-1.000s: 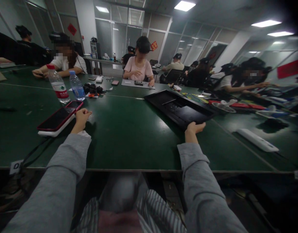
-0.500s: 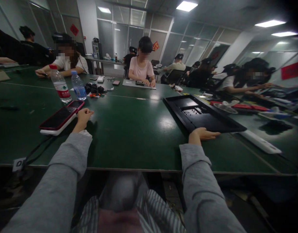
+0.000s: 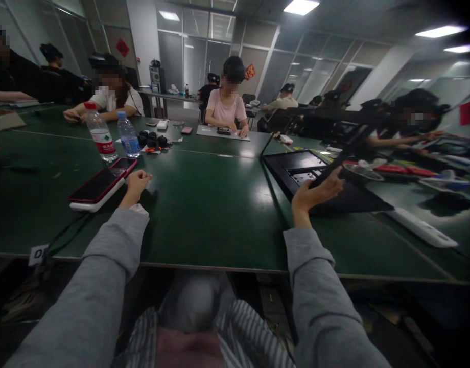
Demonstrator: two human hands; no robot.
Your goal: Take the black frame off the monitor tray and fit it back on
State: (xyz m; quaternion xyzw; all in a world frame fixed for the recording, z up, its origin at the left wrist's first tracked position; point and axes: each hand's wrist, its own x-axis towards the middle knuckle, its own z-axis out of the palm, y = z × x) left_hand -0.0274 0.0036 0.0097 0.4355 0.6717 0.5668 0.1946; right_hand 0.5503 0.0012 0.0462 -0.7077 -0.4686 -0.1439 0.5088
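Note:
On the right of the table lies a shallow black panel point(image 3: 350, 199) with a recessed middle and a pale cut-out showing small parts. A thin black rectangular frame point(image 3: 352, 143), smeared by motion, stands tilted above it. My right hand point(image 3: 315, 194) is closed on this frame's near side, fingers pointing up. My left hand point(image 3: 137, 184) rests on the table with its fingers curled in, and nothing shows in them. Just left of that hand, a phone in a red case point(image 3: 100, 183) lies on a white power strip point(image 3: 93, 203).
Two water bottles, one red-capped point(image 3: 101, 135) and one blue-capped point(image 3: 128, 138), stand behind the phone. Black items point(image 3: 154, 139) lie beside them. A second white strip point(image 3: 424, 227) is right of the panel. A person in pink point(image 3: 227, 107) works opposite; others sit around.
My right hand has risen and turned upward, lifting the black frame into a tilt off the panel. My left hand stays put, and the whole view has shifted slightly.

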